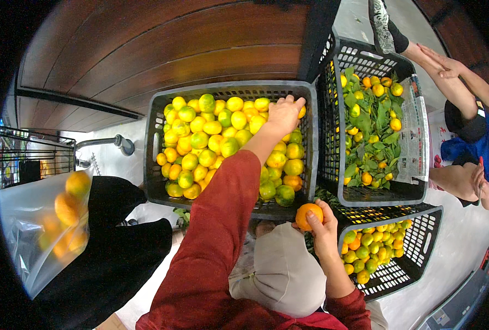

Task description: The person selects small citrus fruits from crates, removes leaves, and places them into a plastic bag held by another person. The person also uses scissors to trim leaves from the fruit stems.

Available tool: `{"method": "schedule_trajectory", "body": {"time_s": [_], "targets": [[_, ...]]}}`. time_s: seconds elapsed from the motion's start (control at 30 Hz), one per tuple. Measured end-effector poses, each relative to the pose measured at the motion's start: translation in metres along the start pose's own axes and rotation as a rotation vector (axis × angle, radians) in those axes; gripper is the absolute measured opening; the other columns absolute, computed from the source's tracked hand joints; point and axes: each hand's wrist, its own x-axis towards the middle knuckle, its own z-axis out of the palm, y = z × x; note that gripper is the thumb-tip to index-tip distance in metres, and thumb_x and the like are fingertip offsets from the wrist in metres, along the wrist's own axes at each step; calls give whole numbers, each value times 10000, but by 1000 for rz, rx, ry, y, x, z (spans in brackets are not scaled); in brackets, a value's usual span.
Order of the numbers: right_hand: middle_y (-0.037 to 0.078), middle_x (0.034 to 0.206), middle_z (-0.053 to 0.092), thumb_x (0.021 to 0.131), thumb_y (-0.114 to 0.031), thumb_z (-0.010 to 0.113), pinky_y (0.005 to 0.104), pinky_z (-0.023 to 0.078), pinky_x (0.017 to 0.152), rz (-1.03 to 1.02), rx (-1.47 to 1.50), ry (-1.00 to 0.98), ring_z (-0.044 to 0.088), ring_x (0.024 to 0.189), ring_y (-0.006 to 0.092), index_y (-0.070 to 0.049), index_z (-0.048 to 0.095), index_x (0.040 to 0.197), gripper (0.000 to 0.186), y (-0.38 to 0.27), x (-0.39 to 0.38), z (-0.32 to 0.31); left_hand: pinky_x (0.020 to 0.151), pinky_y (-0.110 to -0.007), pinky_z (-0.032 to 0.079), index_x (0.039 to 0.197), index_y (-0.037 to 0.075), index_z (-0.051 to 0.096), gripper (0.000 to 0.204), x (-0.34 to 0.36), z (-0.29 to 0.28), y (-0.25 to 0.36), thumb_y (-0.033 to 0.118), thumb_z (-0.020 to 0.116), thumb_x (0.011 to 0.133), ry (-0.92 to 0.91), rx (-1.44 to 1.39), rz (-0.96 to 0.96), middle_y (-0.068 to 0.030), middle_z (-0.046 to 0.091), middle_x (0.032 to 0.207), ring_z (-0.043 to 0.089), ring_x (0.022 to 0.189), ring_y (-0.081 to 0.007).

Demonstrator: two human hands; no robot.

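Brown wood-panel wall (162, 49) up top, pale floor (453, 247) below; three dark plastic crates sit side by side.

Left hand (284, 113) reaches to the far right corner of the big crate (156, 143), fingers (298, 101) curled down over the yellow-green citrus pile (217, 143), touching the top fruits; can't tell if any single fruit is actually gripped.

Right hand (322, 225) is low, just in front of the big crate's near edge, fingers wrapped about an orange fruit (308, 216), thumb on top, firm hold.

Leafy crate (365, 55) to the right holds green leaves with small orange fruits and a sheet of newspaper (415, 137) along its right wall. Lower crate (420, 242) beside the right hand holds mixed orange and green fruits.

Clear plastic bag (41, 220) with oranges at far left, next to a black sleeve (118, 242). Another person's arms (448, 82) at upper right, well apart from both hands. Grey cap (283, 275) sits between the forearms.
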Motion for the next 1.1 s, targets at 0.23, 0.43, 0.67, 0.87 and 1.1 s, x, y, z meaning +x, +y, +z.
{"method": "schedule_trajectory", "body": {"time_s": [0.23,0.43,0.67,0.87,1.1], "targets": [[98,1057,579,865,-161,670,286,459,859,-21,-81,-20,548,935,141,74,492,1225,466,-7,-2,-2,811,-449,430,1061,162,579,442,-52,-57,-17,126,716,642,-77,-137,568,-87,588,920,540,1007,-317],[93,1067,582,863,-169,670,286,448,876,-23,-117,-13,544,958,145,74,493,1229,474,-12,-1,-4,775,-421,444,922,90,640,265,-107,-90,23,251,687,717,-648,-206,678,-105,657,849,613,836,-324],[83,1045,585,853,-139,673,277,462,851,-23,-199,-24,551,924,132,58,506,1210,441,-20,-3,2,846,-428,487,1113,10,586,365,-18,-17,-9,196,601,799,-134,-6,76,-174,623,1071,611,970,-335],[85,1034,582,850,-124,674,281,467,848,-12,-155,-32,555,918,137,58,503,1205,434,-25,-5,5,865,-537,444,1326,-20,375,637,-8,3,1,302,615,831,-236,107,-130,-230,575,1149,549,1075,-387],[94,1039,572,854,-155,675,285,470,842,52,-71,-31,552,924,145,73,499,1218,464,-11,1,-4,848,-580,423,1007,-13,597,306,-55,-46,-36,259,565,868,-297,-295,70,-204,630,1040,566,1031,-398]]}}
